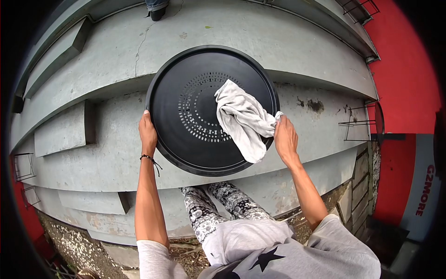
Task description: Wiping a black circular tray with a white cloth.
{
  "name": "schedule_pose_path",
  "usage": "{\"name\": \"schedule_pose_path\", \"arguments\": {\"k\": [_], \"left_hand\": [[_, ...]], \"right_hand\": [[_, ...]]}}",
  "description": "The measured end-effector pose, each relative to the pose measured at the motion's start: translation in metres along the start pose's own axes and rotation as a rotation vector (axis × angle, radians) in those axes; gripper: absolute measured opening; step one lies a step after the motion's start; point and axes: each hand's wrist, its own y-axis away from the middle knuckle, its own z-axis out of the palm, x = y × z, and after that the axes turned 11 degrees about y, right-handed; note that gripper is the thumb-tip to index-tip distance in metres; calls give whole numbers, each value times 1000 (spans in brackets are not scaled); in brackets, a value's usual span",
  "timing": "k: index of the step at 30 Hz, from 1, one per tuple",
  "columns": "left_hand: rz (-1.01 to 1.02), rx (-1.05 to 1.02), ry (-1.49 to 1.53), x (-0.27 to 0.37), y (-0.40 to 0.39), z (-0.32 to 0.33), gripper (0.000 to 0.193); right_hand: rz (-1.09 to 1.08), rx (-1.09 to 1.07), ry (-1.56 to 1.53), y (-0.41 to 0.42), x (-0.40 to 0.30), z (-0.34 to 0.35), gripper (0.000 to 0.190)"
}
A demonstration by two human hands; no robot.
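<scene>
A round black tray-like top (167, 139) with a raised rim and a ring pattern of small cut-out holes is in front of me, over the grey concrete steps. My left hand (147, 132) grips its left rim, with the thumb lying along the edge. At the right rim, my right hand (286, 136) clutches the bunched end of a pale grey cloth (240, 115). The cloth drapes across the right part of the top and covers some of the holes. Whether my right hand also grips the rim, I cannot tell.
Concrete steps (115, 171) rise ahead, with raised blocks (62, 130) on the left. Another person's foot (158, 13) is at the far top. A small wire-legged stand with a round dark top (379, 120) stands right, by a red wall (407, 80). Gravel (78, 249) lies lower left.
</scene>
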Motion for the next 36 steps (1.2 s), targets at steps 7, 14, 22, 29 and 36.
{"name": "schedule_pose_path", "arguments": {"k": [7,14,22,29,36], "left_hand": [[23,-34,53,-5,-2,0,61],[-15,2,2,-2,1,3,62],[34,33,-19,3,4,8,62],[43,17,2,10,13,15,61],[-39,-71,234,7,19,25,63]], "right_hand": [[-260,148,-12,-133,-7,9,31],[-311,78,292,-84,-9,10,30],[-289,-16,474,55,-30,-2,11],[-199,-106,111,132,-115,-13,10],[-170,-170,-173,148,-203,-20,18]]}}
